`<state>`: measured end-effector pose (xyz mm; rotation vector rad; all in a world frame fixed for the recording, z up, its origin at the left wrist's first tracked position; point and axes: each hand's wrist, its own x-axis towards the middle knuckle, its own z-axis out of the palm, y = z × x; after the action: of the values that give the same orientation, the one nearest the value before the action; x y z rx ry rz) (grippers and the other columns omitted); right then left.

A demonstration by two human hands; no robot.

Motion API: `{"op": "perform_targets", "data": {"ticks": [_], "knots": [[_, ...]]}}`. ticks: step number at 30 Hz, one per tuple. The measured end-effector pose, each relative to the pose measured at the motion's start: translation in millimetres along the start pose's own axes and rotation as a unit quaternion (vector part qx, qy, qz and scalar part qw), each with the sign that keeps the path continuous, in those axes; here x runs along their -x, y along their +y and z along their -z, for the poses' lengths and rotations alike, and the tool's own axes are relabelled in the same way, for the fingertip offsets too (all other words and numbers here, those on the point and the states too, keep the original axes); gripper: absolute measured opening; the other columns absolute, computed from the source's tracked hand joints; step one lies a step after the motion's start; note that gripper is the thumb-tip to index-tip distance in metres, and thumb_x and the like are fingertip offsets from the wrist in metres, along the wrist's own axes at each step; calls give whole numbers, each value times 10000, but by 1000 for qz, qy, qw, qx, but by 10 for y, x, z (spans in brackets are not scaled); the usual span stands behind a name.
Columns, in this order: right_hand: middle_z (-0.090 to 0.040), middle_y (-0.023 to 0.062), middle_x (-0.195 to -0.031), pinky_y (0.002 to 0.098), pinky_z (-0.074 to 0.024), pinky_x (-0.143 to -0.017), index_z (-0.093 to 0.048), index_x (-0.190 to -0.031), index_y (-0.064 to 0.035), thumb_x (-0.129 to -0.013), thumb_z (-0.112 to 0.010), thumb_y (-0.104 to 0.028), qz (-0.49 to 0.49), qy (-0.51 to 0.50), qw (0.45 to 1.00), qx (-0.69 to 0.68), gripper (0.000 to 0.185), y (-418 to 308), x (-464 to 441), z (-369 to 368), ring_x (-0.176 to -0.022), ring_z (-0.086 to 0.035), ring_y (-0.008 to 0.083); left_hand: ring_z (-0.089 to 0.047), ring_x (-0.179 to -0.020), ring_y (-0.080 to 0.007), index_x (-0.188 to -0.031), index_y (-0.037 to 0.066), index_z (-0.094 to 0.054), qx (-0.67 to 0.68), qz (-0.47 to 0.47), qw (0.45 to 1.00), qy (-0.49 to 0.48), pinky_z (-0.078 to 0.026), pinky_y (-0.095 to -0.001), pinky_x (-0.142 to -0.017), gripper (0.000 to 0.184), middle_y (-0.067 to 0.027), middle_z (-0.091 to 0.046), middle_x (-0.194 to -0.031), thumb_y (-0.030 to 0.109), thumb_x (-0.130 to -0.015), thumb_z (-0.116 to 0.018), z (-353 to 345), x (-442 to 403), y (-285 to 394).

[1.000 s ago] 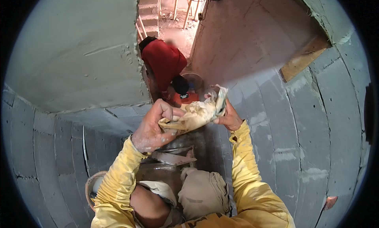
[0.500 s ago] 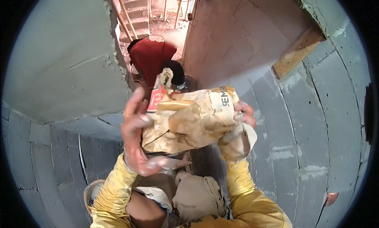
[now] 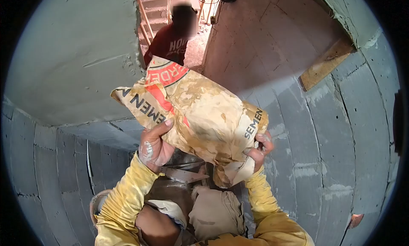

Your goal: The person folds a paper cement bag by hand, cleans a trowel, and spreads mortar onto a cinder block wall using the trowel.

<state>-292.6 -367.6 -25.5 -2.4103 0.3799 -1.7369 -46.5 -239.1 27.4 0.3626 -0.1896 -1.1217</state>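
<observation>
The left hand (image 3: 156, 150) and right hand (image 3: 259, 151) spread the wrinkled cement-bag paper (image 3: 208, 118) in midair above the legs (image 3: 158, 224), each grip clamped on 1 side, and moving it seemingly calls for gentle, even tension.

The lone head view looks forward and steeply down from close above the paper bag (image 3: 204, 114), reaching the stairs (image 3: 154, 9) beyond it

Creased matt brown paper sack (image 3: 204, 114), rough wooden plank (image 3: 327, 63), wrinkled yellow cloth sleeves (image 3: 128, 195)
</observation>
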Motion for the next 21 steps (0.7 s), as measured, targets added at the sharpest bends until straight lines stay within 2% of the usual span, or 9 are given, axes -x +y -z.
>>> {"op": "perform_targets", "data": {"ticks": [3, 5, 6, 8, 9, 11, 13, 15, 21], "knots": [[-412, 133, -1322, 478, -424, -1064, -614, -992, -188, -709, -830, -102, -73, -99, 988, 89, 367, 34, 181, 180, -1301, -422, 404, -559, -1275, -342, -1463, -29, -347, -16, 9, 1000, 12, -484, -506, -1080, 585, -203, -511, -1424, -107, -917, -541, 53, 3, 0], [-417, 150, -1355, 492, -406, -1090, -608, -1166, -155, -747, -817, -117, -113, -135, 979, 105, 470, 140, 364, 238, -1314, -436, 388, -565, -1271, -330, -1454, -27, -370, -40, 6, 999, 7, -484, -503, -1080, 556, -192, -529, -1411, -81, -928, -542, 55, 5, -16], [-422, 152, -1377, 491, -401, -1096, -562, -1252, -131, -778, -801, -125, -273, -107, 956, 30, 530, 237, 477, 217, -1326, -440, 360, -571, -1267, -319, -1444, -26, -392, -65, -1, 998, 5, -484, -500, -1079, 528, -181, -547, -1398, -56, -939, -544, 54, 6, -18], [-395, 150, -1491, 465, -391, -1109, -389, -1468, -70, -875, -770, -269, -512, -93, 840, -153, 732, 394, 567, 262, -1374, -434, 278, -569, -1265, -330, -1448, -30, -373, -52, 5, 999, 4, -488, -503, -1073, 559, -190, -543, -1393, -85, -922, -551, 35, -4, -18], [-395, 150, -1491, 465, -391, -1109, -389, -1468, -70, -875, -770, -269, -513, -92, 840, -153, 732, 343, 488, 264, -1374, -434, 278, -567, -1264, -342, -1453, -34, -354, -38, 10, 999, 4, -492, -506, -1067, 591, -199, -538, -1388, -115, -904, -558, 30, -2, -21], [-390, 126, -1538, 425, -390, -1113, -345, -1509, -57, -884, -762, -404, -564, 45, 600, -565, 828, 104, 196, 191, -1380, -445, 275, -566, -1264, -343, -1452, -34, -353, -50, 9, 999, 9, -489, -507, -1070, 593, -200, -536, -1389, -115, -902, -560, 57, -18, -43], [-462, 108, -1501, 413, -390, -1117, -305, -1534, -35, -866, -756, -482, -530, 57, 631, -564, 922, 35, 188, 40, -1338, -496, 272, -566, -1264, -345, -1452, -34, -352, -60, 14, 998, 17, -487, -508, -1074, 596, -200, -534, -1391, -116, -901, -562, 99, -18, -63], [-538, 83, -1434, 426, -400, -1115, -331, -1519, -24, -865, -773, -428, -549, 3, 567, -613, 886, 82, 210, -32, -1311, -523, 274, -562, -1274, -337, -1446, -39, -374, -74, 26, 997, -1, -479, -507, -1085, 529, -205, -540, -1397, -67, -940, -528, 134, -31, -58], [-608, 110, -1314, 408, -498, -1016, -468, -1399, -22, -854, -724, -98, -603, 22, 580, -547, 607, -142, -150, -176, -1186, -608, 246, -552, -1292, -320, -1456, -19, -384, 12, 9, 1000, 13, -450, -508, -1108, 520, -168, -526, -1435, 11, -965, -552, 248, -58, -75]]}}
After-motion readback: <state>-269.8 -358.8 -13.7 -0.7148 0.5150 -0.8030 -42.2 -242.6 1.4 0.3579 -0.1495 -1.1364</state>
